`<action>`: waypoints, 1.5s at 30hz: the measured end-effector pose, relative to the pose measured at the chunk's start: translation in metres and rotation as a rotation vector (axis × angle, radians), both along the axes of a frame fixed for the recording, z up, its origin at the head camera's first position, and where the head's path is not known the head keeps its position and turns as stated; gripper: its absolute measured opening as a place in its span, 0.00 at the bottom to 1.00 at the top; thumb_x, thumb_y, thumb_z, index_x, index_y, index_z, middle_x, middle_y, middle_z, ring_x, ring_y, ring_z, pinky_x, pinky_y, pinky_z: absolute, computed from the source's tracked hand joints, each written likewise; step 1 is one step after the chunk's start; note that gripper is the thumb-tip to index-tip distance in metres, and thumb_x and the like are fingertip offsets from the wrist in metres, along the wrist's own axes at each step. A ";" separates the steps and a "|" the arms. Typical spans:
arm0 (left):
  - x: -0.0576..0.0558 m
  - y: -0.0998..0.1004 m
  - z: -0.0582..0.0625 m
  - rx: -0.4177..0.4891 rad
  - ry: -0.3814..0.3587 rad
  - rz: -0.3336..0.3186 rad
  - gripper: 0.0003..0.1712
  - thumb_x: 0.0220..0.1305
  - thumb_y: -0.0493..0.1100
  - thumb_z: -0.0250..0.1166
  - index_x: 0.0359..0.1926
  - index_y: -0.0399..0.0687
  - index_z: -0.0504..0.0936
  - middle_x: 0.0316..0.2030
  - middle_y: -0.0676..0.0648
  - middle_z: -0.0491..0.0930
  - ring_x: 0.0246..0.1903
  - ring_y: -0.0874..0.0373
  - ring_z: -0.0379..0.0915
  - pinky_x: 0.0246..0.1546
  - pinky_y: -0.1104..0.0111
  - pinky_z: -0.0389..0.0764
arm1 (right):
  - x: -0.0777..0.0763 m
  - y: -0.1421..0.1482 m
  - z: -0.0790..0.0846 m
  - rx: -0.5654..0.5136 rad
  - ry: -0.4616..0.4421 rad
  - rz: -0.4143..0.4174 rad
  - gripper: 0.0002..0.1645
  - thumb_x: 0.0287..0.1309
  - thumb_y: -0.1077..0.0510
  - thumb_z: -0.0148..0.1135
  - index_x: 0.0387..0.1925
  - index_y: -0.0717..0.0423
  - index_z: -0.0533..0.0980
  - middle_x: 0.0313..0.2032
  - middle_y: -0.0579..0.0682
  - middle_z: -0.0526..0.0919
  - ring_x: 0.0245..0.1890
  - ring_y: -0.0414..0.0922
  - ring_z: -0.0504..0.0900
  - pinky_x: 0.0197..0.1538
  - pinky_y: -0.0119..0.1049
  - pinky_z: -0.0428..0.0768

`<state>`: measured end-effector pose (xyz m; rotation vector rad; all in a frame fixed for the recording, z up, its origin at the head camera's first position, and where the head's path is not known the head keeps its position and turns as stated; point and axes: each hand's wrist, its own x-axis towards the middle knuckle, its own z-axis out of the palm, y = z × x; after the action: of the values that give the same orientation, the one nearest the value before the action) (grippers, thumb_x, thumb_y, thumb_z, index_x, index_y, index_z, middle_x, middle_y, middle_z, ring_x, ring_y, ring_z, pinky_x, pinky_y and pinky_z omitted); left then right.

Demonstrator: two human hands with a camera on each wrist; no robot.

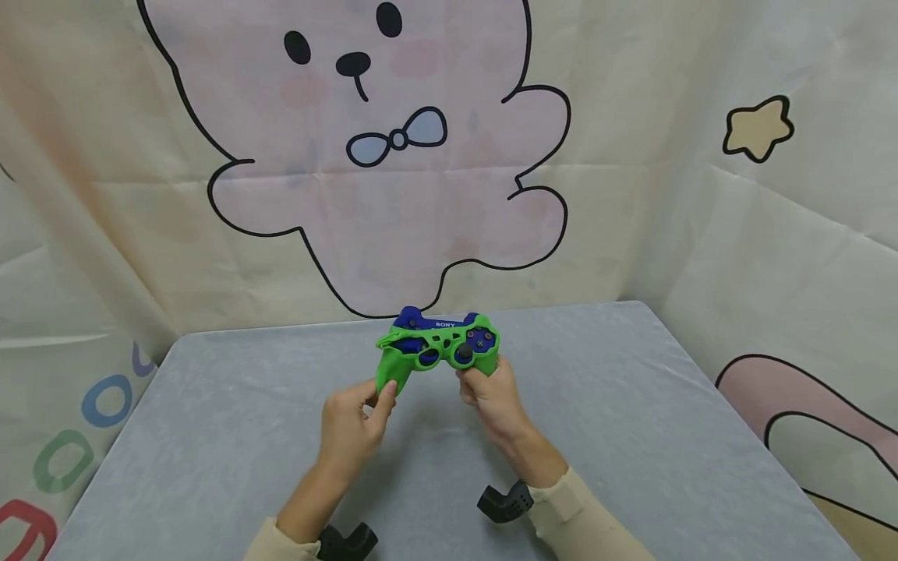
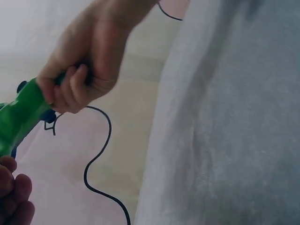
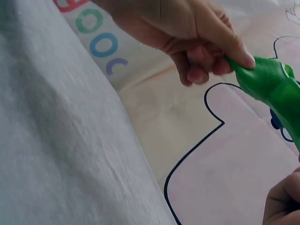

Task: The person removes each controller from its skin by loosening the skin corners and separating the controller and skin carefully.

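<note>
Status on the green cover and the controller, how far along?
Partly done: the green cover hangs loose on the blue controller, whose top edge is bare. In hand: left hand pinches the cover's left grip; right hand holds the right grip. Left: the rest of the cover.

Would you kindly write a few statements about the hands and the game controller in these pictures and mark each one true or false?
1. Both hands hold the controller above the grey table. True.
2. The left hand pinches the green cover at its lower left grip. True.
3. The right hand lies flat on the table. False: it grips the controller's right handle.
4. The controller's body is red. False: it is blue under the green cover.
5. The backdrop shows a cartoon bear wearing a bow tie. True.
</note>
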<state>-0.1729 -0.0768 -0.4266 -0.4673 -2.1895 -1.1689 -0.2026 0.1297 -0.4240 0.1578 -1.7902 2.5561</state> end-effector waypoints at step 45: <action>-0.007 -0.016 0.006 0.328 -0.227 -0.319 0.19 0.70 0.34 0.63 0.19 0.40 0.76 0.13 0.54 0.60 0.14 0.72 0.53 0.11 0.75 0.54 | 0.003 0.000 0.001 -0.003 -0.012 0.127 0.14 0.64 0.72 0.51 0.37 0.48 0.68 0.21 0.39 0.67 0.17 0.33 0.60 0.23 0.26 0.60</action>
<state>-0.1798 -0.0930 -0.4208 -0.5774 -2.0974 -1.7961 -0.1999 0.1301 -0.4230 0.2645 -1.8378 2.6496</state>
